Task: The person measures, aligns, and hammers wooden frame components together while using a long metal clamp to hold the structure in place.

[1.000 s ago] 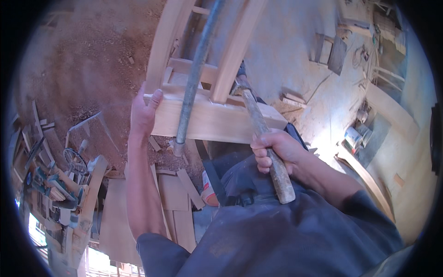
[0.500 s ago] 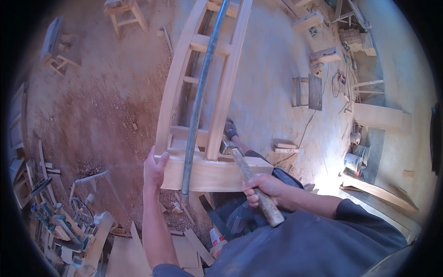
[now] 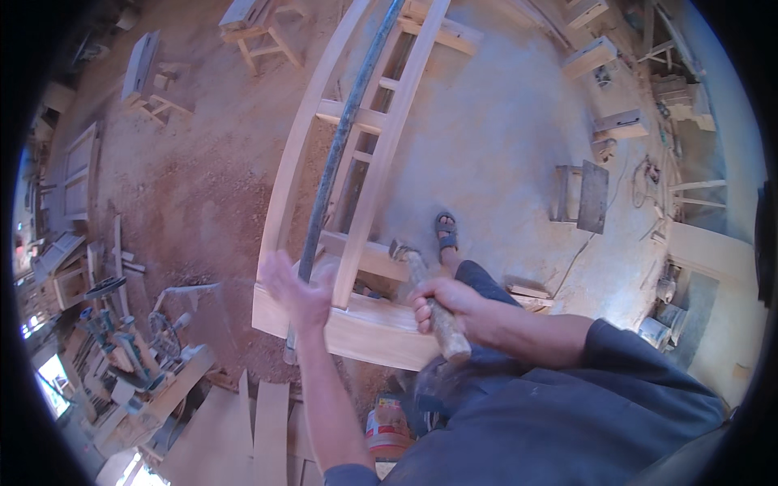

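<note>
Glare whitens the floor [image 3: 494,154] at right, the left hand [image 3: 301,301] blurs, and black vignetting rings the view.

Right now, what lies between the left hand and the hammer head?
In the head view, the near end of the frame's right rail shows between the left hand and the hammer head, plus part of a crosspiece.

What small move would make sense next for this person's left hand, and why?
Perhaps close the left hand around the metal bar: though blurred, it looks open and appears right by the bar, while the right hand is occupied gripping the hammer.
</note>
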Demonstrator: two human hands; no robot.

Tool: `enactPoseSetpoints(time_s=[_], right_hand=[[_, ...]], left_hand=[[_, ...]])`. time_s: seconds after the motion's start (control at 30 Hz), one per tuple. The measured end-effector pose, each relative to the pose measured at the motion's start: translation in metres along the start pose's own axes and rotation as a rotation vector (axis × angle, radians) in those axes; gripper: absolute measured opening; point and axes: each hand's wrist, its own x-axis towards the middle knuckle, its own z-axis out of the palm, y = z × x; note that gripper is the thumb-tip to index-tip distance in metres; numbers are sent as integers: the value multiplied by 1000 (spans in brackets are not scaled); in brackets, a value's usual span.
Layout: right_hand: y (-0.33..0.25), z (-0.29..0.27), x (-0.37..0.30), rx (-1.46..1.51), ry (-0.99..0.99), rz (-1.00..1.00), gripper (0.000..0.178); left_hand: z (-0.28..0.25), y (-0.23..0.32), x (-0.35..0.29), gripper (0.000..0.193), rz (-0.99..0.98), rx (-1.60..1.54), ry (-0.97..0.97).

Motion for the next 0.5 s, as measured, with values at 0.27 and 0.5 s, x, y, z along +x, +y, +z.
enactPoseSetpoints(time_s=[0.27, 0.5], right_hand=[[-85, -14, -2, 308, -6, -366, 6], [-117, 67, -25, -148, -100, -486, 8]], left_hand=[[3, 99, 20, 120, -264, 163, -221], [18, 92, 22, 124, -242, 251, -193]])
